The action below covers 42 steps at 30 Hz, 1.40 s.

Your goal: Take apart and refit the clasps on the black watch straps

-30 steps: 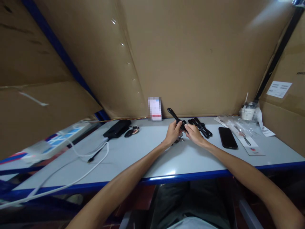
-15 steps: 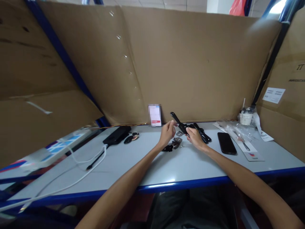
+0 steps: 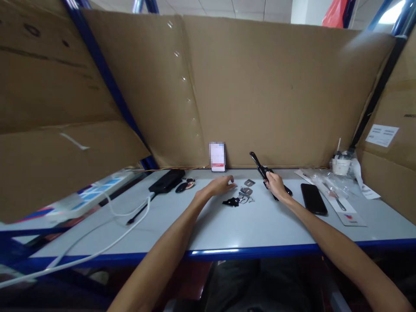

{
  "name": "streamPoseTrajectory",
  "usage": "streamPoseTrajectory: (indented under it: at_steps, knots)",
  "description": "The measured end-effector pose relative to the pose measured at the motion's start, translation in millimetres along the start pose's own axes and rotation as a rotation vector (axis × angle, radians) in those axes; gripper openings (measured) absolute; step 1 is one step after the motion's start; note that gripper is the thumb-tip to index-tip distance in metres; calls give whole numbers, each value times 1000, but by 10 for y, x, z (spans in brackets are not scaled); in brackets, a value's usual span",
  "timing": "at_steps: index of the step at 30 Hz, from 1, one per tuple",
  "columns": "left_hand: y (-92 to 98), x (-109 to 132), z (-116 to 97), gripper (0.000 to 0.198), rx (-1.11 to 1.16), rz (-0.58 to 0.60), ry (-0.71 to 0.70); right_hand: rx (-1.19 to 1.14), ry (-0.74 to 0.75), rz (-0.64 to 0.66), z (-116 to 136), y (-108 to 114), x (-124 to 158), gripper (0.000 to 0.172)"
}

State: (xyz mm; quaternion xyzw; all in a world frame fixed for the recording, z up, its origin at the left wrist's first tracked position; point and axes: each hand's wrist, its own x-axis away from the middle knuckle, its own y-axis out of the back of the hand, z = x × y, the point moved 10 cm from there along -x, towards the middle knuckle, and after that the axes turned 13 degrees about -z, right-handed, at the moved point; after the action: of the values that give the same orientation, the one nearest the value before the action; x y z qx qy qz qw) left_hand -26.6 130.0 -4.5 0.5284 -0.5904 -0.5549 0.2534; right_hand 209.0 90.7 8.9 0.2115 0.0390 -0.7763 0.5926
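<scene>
My right hand (image 3: 275, 183) is closed around a black strap-like part (image 3: 258, 164) that sticks up and to the left from my fingers. More black strap pieces (image 3: 286, 190) lie under and just right of that hand. My left hand (image 3: 222, 185) lies low over the table with fingers stretched out, holding nothing. Just right of its fingertips sit small grey metal pieces (image 3: 247, 190) and a small black part (image 3: 231, 202).
A black phone (image 3: 313, 198) lies right of my right hand, beside clear plastic bags and a card with a small tool (image 3: 331, 190). A white cup (image 3: 340, 165) stands at the back right. A black case (image 3: 167, 180), dark oval objects (image 3: 183, 186) and white cables (image 3: 107, 236) are left. Cardboard walls surround the table (image 3: 260, 229).
My left hand has let go of the black part and moved left and down, opening over the table. My right hand has carried the part to the right.
</scene>
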Motion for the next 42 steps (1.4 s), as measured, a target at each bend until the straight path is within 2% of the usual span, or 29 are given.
streamPoseTrajectory:
  at_steps: [3,9,14,18,23,28,36,39,42]
  knots:
    - [-36,-10,-32,25,-2,-3,-22,22,24,-30,17,12,17,56]
    - [-63,-25,-54,16,17,-38,7,29,21,0,47,-26,51,55]
    - [-111,-13,-99,17,-25,-28,-2,62,16,3,46,-32,41,54]
    - [-111,-4,-110,23,-50,-29,-7,77,20,-1,46,-27,45,53]
    - [-63,-3,-153,41,17,-38,-44,89,40,12,65,-34,66,53]
    - [-59,0,-174,30,10,4,-55,97,52,20,69,-45,76,54]
    - [-63,55,-227,24,-155,8,-57,135,74,24,88,-48,81,51]
    - [17,68,-266,26,-192,-51,-44,148,76,25,112,-47,90,51]
    - [243,75,-418,28,-75,-212,-24,176,74,14,145,-46,107,51]
